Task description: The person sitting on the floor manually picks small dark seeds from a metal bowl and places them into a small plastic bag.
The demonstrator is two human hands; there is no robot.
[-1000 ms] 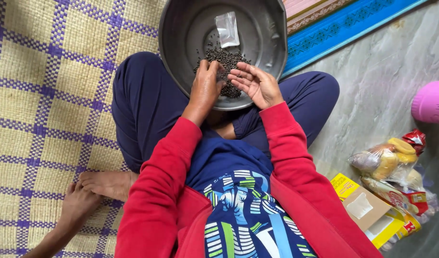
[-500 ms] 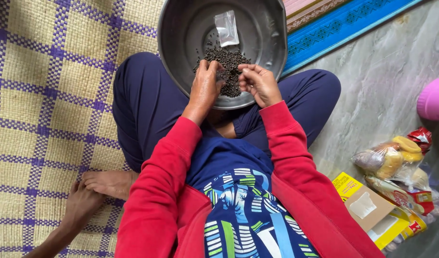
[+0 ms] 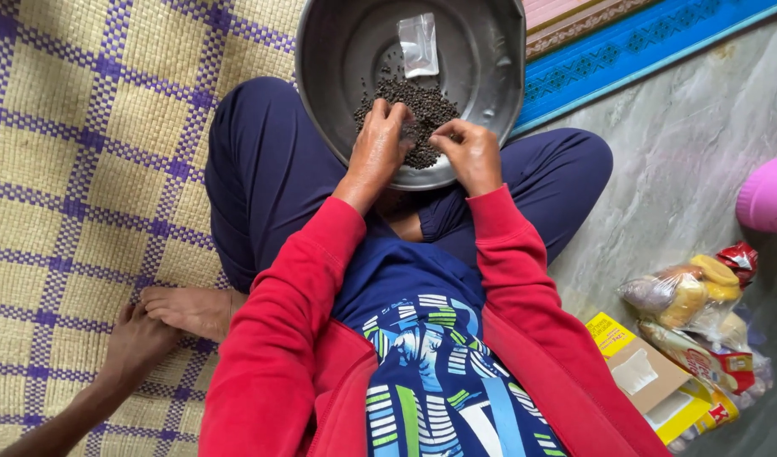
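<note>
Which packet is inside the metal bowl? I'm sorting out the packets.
The small clear plastic sachet, lying on the grey metal bowl above the black seeds; the yellow box and bagged snacks lie on the floor.

The big basin [image 3: 490,76] is grey metal, dull rather than polished, with a soft sheen on its inner wall. The small dark seeds [image 3: 418,106] heaped in it look matt and grainy. A little sachet [image 3: 420,44] lying flat inside is glossy clear plastic. The mat [image 3: 92,152] is woven straw, coarse and ribbed. The floor [image 3: 693,178] is smooth, marbled grey stone. The bags [image 3: 693,296] to one side are shiny, crinkled plastic, beside a matt cardboard box [image 3: 638,372].
</note>
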